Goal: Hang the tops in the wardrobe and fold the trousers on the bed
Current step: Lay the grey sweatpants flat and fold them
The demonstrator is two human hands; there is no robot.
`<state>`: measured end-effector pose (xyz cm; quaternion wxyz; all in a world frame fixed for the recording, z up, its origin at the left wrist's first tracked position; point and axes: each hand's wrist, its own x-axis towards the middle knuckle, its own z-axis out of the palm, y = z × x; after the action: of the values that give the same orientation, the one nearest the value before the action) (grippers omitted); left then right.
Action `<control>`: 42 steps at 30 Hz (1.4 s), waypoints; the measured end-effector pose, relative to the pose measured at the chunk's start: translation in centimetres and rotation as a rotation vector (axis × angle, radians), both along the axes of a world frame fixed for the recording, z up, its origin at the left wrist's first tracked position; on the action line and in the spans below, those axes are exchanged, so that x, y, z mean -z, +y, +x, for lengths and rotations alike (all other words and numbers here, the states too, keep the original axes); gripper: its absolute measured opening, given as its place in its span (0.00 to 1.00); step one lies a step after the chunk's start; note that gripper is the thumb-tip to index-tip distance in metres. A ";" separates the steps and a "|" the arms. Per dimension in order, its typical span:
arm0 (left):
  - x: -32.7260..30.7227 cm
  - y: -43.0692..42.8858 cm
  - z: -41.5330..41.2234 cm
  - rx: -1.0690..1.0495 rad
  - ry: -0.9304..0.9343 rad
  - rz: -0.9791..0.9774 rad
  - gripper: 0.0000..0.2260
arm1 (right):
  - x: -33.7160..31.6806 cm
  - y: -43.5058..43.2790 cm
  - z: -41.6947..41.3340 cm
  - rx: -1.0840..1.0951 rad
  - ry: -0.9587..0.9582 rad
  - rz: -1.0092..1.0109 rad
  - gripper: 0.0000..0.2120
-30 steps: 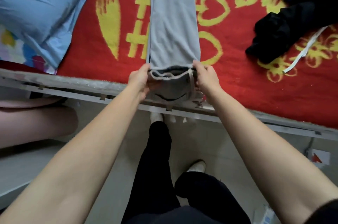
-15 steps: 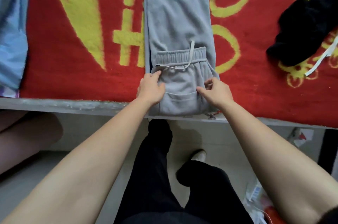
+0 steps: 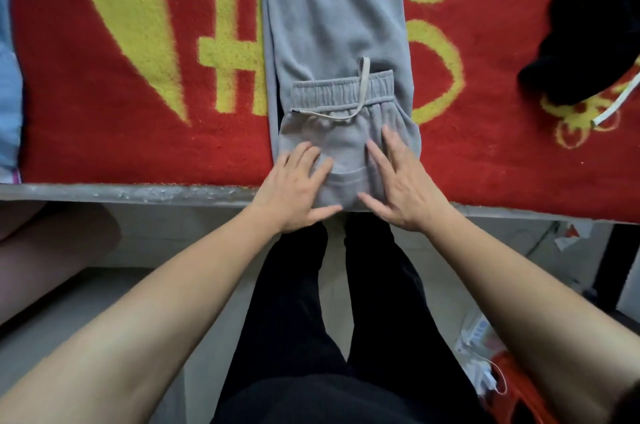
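Grey trousers [image 3: 332,15] lie lengthwise on the bed's red and yellow blanket [image 3: 138,94], legs stretched away from me. Their waist end is folded back over the legs, with the elastic waistband and a pale drawstring [image 3: 362,87] on top. My left hand [image 3: 298,188] lies flat with spread fingers on the left side of the folded part, at the bed's near edge. My right hand [image 3: 398,181] presses flat on its right side in the same way. Neither hand grips the cloth.
A black garment [image 3: 585,39] with a white cord lies bunched at the blanket's right. A blue pillow edge [image 3: 8,94] shows at far left. The grey bed rail [image 3: 138,191] runs below the blanket. My black-trousered legs stand on the floor; clutter lies at bottom right.
The waist end was lifted from the bed's edge and folded over onto the legs. Both hands let go of the waistband and now lie flat on the fold.
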<state>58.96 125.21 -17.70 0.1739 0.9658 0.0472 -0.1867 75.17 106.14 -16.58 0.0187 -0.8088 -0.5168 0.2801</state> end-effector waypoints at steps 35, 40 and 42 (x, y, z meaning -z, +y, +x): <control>-13.3 6.9 11.8 -0.706 0.240 -0.277 0.08 | -11.3 8.4 15.6 0.256 0.293 0.011 0.30; -11.0 10.2 14.9 -0.811 0.027 0.042 0.22 | -8.0 13.6 18.2 0.473 0.197 0.160 0.30; -9.3 9.8 14.8 -0.790 -0.076 0.154 0.23 | -6.6 14.2 18.0 0.423 0.153 0.107 0.31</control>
<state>73.78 135.06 -8.36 0.1612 0.8896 0.4222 -0.0658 93.21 120.33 -9.98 0.1590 -0.8735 -0.3468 0.3024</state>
